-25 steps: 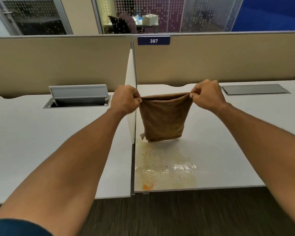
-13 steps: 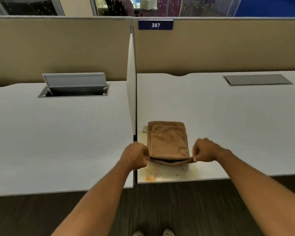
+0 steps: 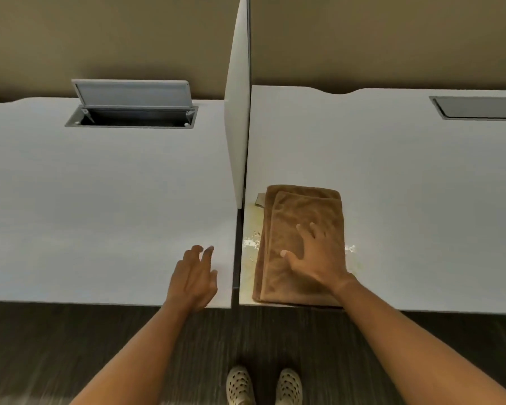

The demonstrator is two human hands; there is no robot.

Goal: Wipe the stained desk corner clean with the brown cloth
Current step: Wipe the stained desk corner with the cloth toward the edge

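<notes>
The folded brown cloth [image 3: 292,217] lies flat on the front left corner of the right desk [image 3: 406,185], covering most of the yellowish stain [image 3: 249,258]. White wet specks show at both sides of the cloth. My right hand [image 3: 316,255] rests palm down on the cloth's near half, fingers spread. My left hand [image 3: 195,276] hovers over the left desk's front right corner, fingers loosely apart, holding nothing.
A white divider panel [image 3: 238,112] stands between the two desks, ending just behind the cloth. An open cable hatch [image 3: 132,112] is set in the left desk, a closed one [image 3: 479,108] in the right. Dark floor and my shoes [image 3: 263,385] lie below the desk edge.
Both hands let go of the cloth's near edge. The cloth now lies flat over the stain; my right hand moved on top of it and my left hand drew away to the left desk.
</notes>
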